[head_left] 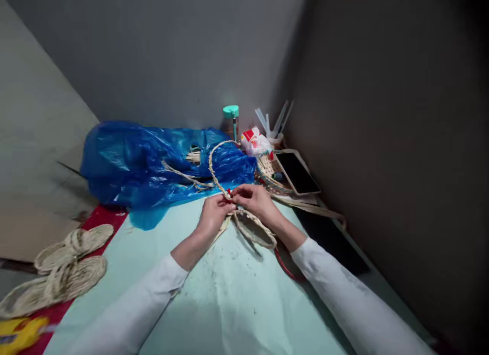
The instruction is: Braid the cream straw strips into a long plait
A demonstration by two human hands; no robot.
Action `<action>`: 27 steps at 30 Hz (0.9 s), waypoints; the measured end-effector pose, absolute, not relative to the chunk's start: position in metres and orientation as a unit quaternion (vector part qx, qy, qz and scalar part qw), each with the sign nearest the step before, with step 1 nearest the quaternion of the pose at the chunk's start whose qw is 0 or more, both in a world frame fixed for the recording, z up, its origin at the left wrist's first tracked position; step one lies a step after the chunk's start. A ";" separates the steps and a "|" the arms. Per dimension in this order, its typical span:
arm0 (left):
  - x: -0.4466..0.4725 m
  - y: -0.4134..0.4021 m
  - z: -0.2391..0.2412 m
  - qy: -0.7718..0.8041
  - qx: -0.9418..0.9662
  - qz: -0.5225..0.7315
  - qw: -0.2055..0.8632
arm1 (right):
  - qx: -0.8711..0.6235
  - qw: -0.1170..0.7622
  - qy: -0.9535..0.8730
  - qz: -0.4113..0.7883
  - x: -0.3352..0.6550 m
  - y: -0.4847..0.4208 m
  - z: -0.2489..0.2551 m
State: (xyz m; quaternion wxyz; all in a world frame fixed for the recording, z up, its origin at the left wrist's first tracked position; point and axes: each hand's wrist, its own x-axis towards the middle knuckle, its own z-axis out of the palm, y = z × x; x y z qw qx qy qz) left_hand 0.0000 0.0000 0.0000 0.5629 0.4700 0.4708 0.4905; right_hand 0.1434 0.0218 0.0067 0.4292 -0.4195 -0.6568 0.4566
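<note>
My left hand (214, 212) is closed on a braided straw cord (212, 167), fingertips pinched at its middle. My right hand (256, 201) pinches the same place from the other side, its thumb and fingers nearly meeting the left ones. A small red bit (228, 192) shows between the fingertips; I cannot tell what it is. From the hands the cord arches up and over toward the blue bag. Below them, a straw-edged loop (263, 227) hangs just above the table, looking like part of the same work. The fingertips partly hide the join.
A blue plastic bag (126, 161) with straw strands lies across the back. Two woven straw sandals (76, 278) rest at left beside a yellow object (23, 334). At back right are a teal-lidded jar (231, 111), a basket (265, 166) and a tablet (298, 172). Walls close in behind.
</note>
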 end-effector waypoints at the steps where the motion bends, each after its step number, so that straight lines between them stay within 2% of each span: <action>1: 0.000 0.000 0.000 0.473 0.470 0.490 0.561 | -0.414 0.429 -0.659 0.458 0.143 0.022 0.007; 9: -0.002 -0.001 -0.002 0.483 0.492 0.486 0.537 | -0.414 0.438 -0.655 0.455 0.143 0.022 0.009; 19: -0.001 -0.007 0.005 0.516 0.511 0.514 0.456 | -0.435 0.492 -0.561 0.505 0.140 0.025 0.008; 27: -0.002 -0.006 0.004 0.519 0.504 0.536 0.436 | -0.451 0.489 -0.599 0.446 0.132 0.020 0.009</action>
